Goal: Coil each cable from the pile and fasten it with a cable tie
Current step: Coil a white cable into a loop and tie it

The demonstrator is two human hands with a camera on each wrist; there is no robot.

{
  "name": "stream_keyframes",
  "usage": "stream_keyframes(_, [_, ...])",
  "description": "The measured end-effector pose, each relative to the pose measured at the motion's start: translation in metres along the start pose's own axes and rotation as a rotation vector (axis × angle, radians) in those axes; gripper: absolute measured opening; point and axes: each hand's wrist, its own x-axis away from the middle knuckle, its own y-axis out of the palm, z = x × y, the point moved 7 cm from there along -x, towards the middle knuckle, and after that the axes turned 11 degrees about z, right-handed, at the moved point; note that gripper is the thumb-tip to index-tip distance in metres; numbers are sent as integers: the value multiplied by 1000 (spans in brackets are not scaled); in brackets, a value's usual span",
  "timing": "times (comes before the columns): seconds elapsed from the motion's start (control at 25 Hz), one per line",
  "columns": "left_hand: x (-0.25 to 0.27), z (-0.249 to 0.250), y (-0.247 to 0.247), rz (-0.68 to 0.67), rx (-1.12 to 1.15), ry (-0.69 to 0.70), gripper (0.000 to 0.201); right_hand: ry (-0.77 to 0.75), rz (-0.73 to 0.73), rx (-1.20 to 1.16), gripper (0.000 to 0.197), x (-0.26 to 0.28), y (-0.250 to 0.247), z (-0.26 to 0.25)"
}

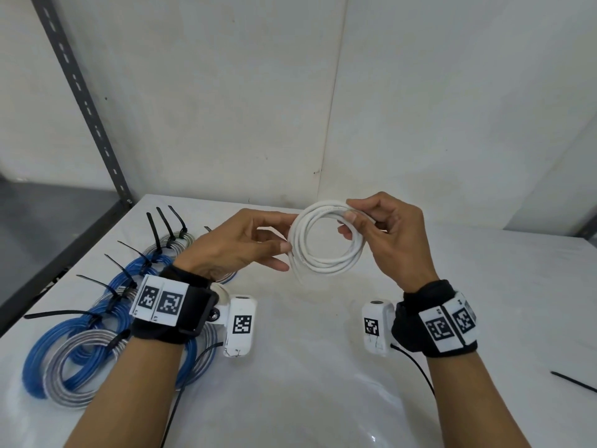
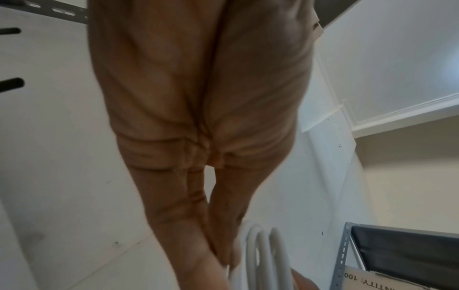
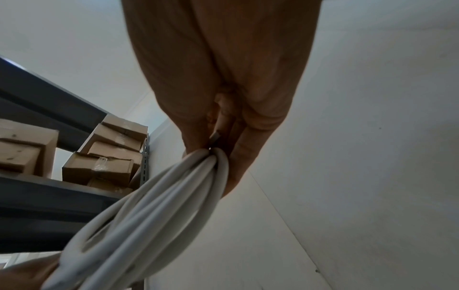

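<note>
White cable (image 1: 326, 242), wound into a ring, is held up above the table (image 1: 323, 367), pinched on its upper right by the right hand (image 1: 392, 240) and gripped on its left edge by the left hand (image 1: 235, 244); tied blue and grey coils (image 1: 80, 344) are seen lying at the left

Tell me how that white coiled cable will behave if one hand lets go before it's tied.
The white cable has no tie on it and both hands grip its loops, so it will probably spring loose. Its smooth jacket may slide through the right hand. It looks light: the left hand holds it with fingertips only.
</note>
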Motion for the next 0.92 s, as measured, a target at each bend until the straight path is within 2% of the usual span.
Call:
stream_keyframes(0.24, [0,2,-6,9,10,12,35,42,-40,-74,11,0,2,4])
stream_keyframes(0.44, [-3,6,-9,120,61,41,33,101,-1,-175,14,-2,-1,6])
stream_keyframes(0.68, [-4,6,-13,227,134,66,25,99,4,-193,13,-1,-1,1])
stream_keyframes(0.92, [-6,4,-10,275,234,69,27,105,21,-204,13,0,-1,0])
